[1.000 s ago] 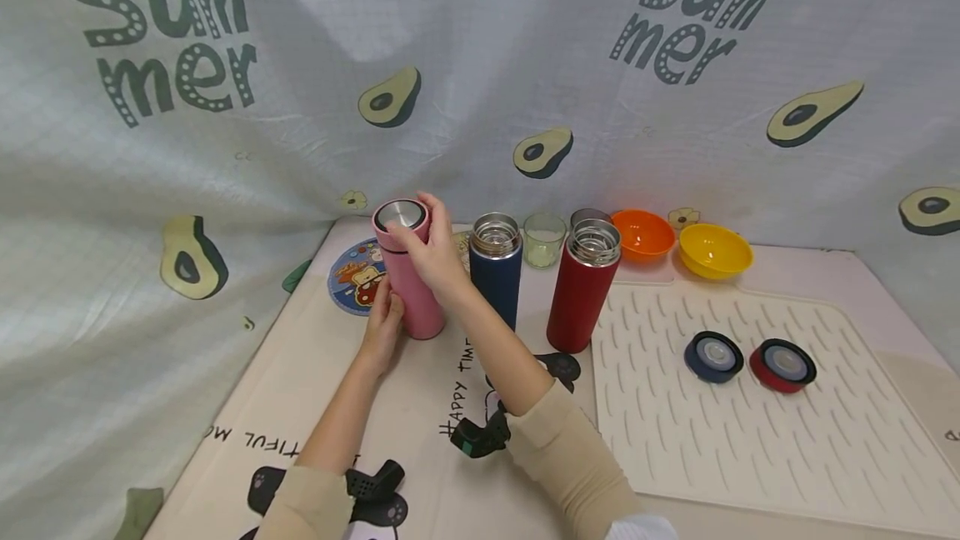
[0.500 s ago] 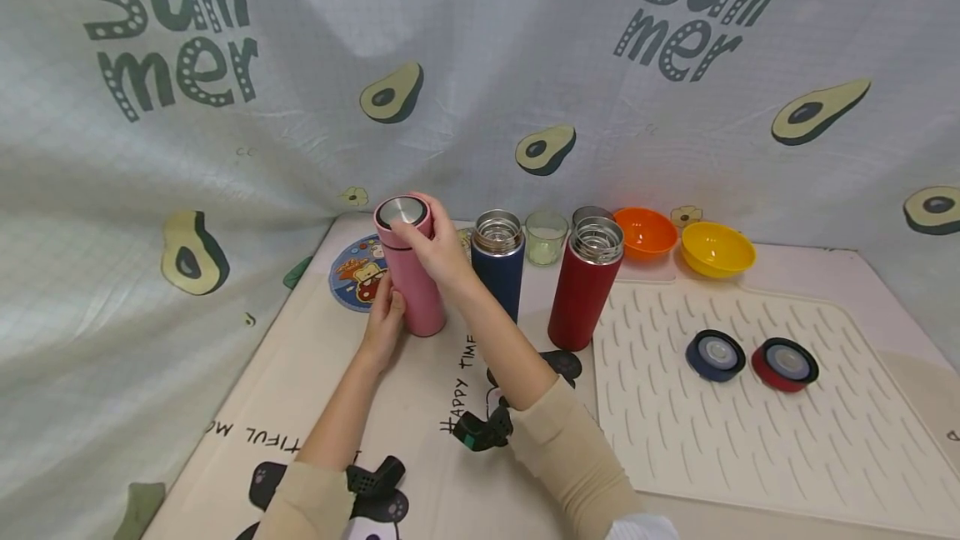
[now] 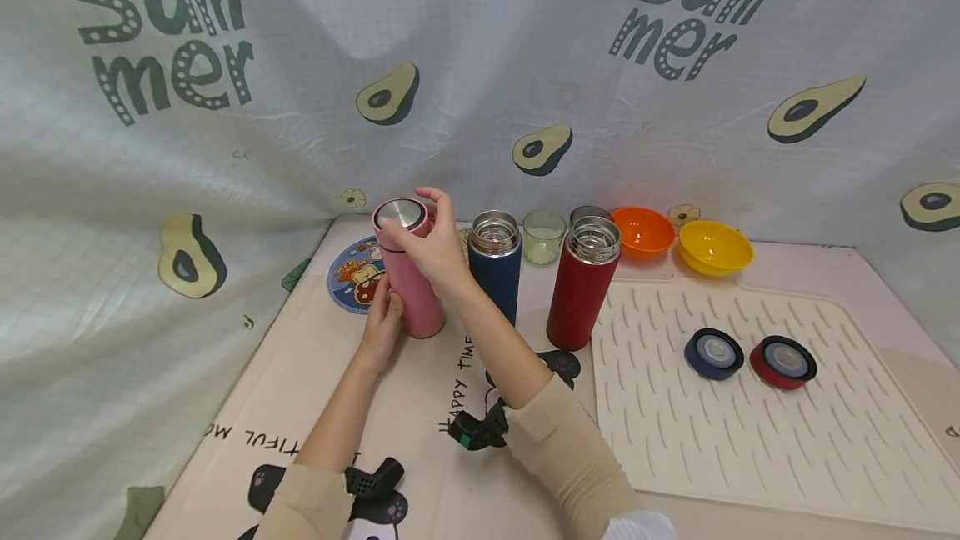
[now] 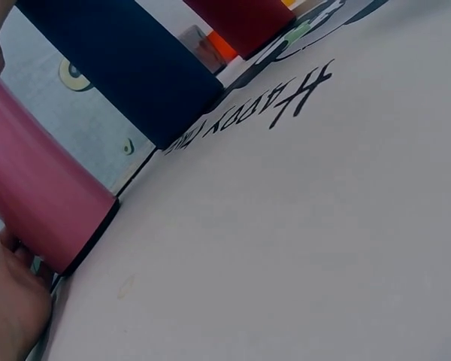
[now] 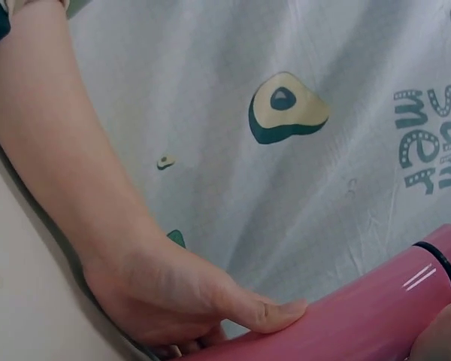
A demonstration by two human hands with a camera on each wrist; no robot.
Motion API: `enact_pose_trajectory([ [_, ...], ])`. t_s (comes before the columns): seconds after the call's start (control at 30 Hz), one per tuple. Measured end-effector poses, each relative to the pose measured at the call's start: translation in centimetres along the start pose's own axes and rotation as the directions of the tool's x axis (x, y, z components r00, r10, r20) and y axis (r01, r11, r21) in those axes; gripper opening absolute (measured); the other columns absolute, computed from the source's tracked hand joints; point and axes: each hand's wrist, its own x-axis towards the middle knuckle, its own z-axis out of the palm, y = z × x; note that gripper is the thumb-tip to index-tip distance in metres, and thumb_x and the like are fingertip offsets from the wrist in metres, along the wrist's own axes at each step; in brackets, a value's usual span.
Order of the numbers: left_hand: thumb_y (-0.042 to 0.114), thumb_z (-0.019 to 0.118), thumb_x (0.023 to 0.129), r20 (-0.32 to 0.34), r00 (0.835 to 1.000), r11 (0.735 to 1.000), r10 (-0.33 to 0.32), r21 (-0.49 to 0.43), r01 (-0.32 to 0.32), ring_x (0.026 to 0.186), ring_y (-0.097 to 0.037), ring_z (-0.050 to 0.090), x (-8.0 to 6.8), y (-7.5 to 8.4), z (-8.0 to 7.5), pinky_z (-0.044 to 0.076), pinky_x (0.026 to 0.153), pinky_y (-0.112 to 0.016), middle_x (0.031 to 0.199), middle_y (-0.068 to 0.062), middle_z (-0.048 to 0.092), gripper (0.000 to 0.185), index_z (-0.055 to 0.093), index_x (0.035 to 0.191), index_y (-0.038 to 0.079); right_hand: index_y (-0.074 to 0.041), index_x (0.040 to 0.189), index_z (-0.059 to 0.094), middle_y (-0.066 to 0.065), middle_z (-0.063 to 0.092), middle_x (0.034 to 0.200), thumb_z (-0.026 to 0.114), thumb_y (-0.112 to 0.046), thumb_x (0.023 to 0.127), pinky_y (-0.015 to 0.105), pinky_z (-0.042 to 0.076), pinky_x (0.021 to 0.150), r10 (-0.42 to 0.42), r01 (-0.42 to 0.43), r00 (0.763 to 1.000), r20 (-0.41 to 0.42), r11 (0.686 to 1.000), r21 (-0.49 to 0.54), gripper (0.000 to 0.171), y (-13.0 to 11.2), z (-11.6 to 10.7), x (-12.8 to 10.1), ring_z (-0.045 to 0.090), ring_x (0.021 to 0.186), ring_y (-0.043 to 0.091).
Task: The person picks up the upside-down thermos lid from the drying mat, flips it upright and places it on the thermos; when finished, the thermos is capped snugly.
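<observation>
A pink thermos (image 3: 415, 290) with a steel-topped lid (image 3: 401, 212) stands upright at the left of the table. My left hand (image 3: 383, 317) holds its lower body from the left side, with the thumb lying along the pink surface in the right wrist view. My right hand (image 3: 437, 250) is at the lid, thumb across the near rim and other fingers bent at the far right side. One finger of it is raised off the lid. A dark blue thermos (image 3: 496, 277) and a red thermos (image 3: 583, 290) stand lidless to the right.
A blue lid (image 3: 714, 354) and a red lid (image 3: 783, 362) lie on the white ribbed mat (image 3: 720, 448). Behind the bottles are a glass cup (image 3: 543, 238), an orange bowl (image 3: 643, 233) and a yellow bowl (image 3: 716, 248). A round blue coaster (image 3: 347, 277) lies behind the pink thermos.
A finger of my right hand has lifted from the lid, and that hand's grip looks looser. The left hand and the pink thermos stay in place.
</observation>
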Motion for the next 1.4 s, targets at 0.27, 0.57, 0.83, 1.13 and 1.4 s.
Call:
enact_pose_trajectory([
  [0.27, 0.032, 0.029, 0.099, -0.006, 1.000, 1.000, -0.009, -0.003, 0.009, 0.119, -0.014, 0.036, -0.12, -0.04, 0.01, 0.029, 0.101, -0.033, 0.138, -0.019, 0.034, 0.054, 0.019, 0.143, 0.003, -0.011, 0.143, 0.027, 0.009, 0.044, 0.130, 0.066, -0.021, 0.084, 0.033, 0.042, 0.092, 0.042, -0.036, 0.998, 0.050, 0.994, -0.104, 0.071, -0.07, -0.29, -0.07, 0.048, 0.112, 0.017],
  [0.57, 0.029, 0.028, 0.099, -0.002, 1.000, 0.999, -0.021, -0.032, 0.021, 0.122, -0.021, 0.035, -0.04, -0.02, 0.02, 0.028, 0.103, -0.037, 0.139, -0.020, 0.032, 0.052, 0.018, 0.144, 0.003, -0.011, 0.142, 0.027, 0.008, 0.042, 0.132, 0.064, -0.024, 0.085, 0.033, 0.040, 0.093, 0.056, -0.052, 0.997, 0.061, 0.996, -0.072, 0.069, -0.04, -0.22, 0.27, 0.045, 0.115, 0.016],
  [0.83, 0.032, 0.026, 0.099, 0.003, 1.000, 0.998, -0.019, -0.057, 0.019, 0.119, -0.014, 0.037, 0.06, -0.22, 0.15, 0.032, 0.099, -0.027, 0.138, -0.017, 0.033, 0.054, 0.018, 0.144, 0.004, -0.010, 0.133, 0.036, 0.006, 0.046, 0.122, 0.070, -0.017, 0.080, 0.029, 0.045, 0.086, 0.032, -0.031, 0.998, 0.055, 0.999, -0.017, 0.063, -0.16, -0.42, 0.35, 0.049, 0.107, 0.017],
  [1.13, 0.036, 0.027, 0.098, -0.003, 1.000, 0.999, -0.012, -0.034, 0.012, 0.125, -0.022, 0.033, -0.09, -0.14, -0.11, 0.029, 0.103, -0.030, 0.142, -0.021, 0.029, 0.059, 0.014, 0.145, 0.003, -0.011, 0.133, 0.038, 0.007, 0.047, 0.123, 0.069, -0.017, 0.082, 0.030, 0.046, 0.086, 0.035, -0.032, 0.994, 0.104, 0.999, -0.031, 0.061, -0.40, -0.46, 0.28, 0.051, 0.107, 0.017],
  [1.4, 0.039, 0.030, 0.096, 0.001, 1.000, 0.998, 0.016, -0.065, -0.015, 0.118, -0.010, 0.038, -0.16, -0.35, -0.07, 0.032, 0.097, -0.019, 0.139, -0.022, 0.031, 0.063, 0.016, 0.144, 0.001, -0.015, 0.139, 0.034, 0.004, 0.045, 0.123, 0.069, -0.023, 0.082, 0.033, 0.043, 0.089, 0.147, -0.142, 0.984, 0.096, 0.988, -0.059, 0.067, -0.85, -0.38, 0.10, 0.049, 0.106, 0.015],
])
